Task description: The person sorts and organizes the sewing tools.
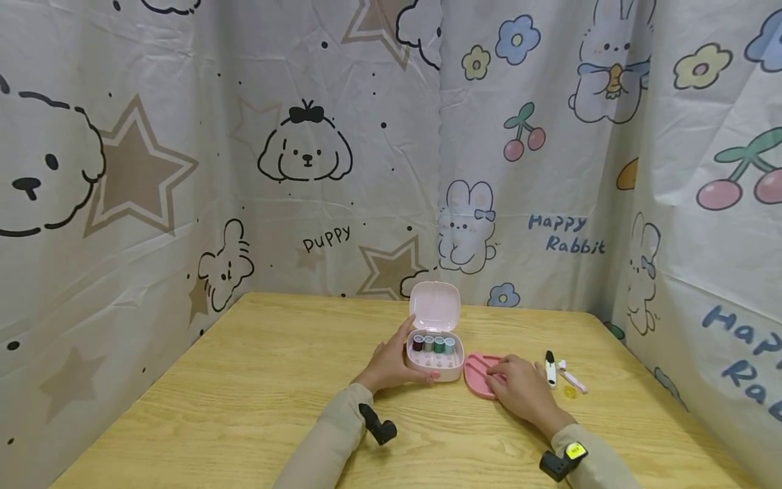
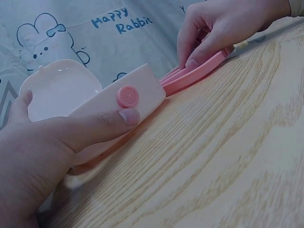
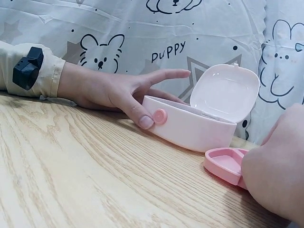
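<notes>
A pale pink sewing box (image 1: 451, 372) stands on the table with its lid (image 1: 435, 307) raised. Inside, several thread spools (image 1: 439, 345) sit in a row, dark red, tan, green and light blue. My left hand (image 1: 389, 365) holds the box from its left side, thumb on the front beside the round pink button (image 2: 128, 96). Just right of the box lies a darker pink divided tray (image 1: 475, 384). My right hand (image 1: 524, 390) reaches into it from the right, thumb and fingers pinching at the tray; whether something small is between the fingertips is hidden.
Right of my right hand lie a white tool with a black tip (image 1: 550, 370), a slim white-and-pink item (image 1: 573, 377) and a small yellow disc (image 1: 570, 392). The wooden table (image 1: 244, 401) meets printed curtains (image 1: 379, 204) at its back and sides.
</notes>
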`<state>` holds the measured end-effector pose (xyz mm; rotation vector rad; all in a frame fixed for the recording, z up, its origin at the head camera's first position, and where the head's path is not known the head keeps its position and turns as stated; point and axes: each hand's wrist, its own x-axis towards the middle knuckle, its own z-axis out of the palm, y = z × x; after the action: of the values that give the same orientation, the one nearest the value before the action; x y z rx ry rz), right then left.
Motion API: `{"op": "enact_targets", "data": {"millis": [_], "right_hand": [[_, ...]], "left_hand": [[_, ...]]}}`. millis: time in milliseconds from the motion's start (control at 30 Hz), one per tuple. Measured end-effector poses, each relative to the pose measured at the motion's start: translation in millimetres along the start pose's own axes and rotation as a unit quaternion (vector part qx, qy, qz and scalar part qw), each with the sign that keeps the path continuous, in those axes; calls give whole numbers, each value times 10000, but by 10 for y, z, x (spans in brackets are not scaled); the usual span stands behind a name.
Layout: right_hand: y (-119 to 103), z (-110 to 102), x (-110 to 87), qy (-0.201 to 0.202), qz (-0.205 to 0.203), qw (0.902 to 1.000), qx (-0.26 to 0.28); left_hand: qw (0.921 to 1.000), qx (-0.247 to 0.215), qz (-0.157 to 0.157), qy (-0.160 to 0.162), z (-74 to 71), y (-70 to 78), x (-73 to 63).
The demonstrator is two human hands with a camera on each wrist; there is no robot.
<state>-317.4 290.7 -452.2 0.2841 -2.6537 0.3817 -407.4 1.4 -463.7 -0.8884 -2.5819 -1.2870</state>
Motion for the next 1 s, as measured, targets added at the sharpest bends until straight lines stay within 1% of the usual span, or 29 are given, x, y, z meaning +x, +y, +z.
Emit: {"op": "enact_targets", "data": {"millis": [300, 600, 833, 1000], "right_hand": [[6, 2, 10, 225, 127, 9996, 125], [14, 6, 16, 353, 134, 9991, 207], [23, 21, 41, 532, 108, 9981, 274], [6, 0, 49, 501, 193, 9977, 410]], "left_hand": [[10000, 77, -11, 28, 4, -9, -5], [9999, 97, -66, -1, -4, 14, -12], [10000, 60, -67, -4, 0, 9, -8], [10000, 31, -61, 1, 1, 8, -6]]}}
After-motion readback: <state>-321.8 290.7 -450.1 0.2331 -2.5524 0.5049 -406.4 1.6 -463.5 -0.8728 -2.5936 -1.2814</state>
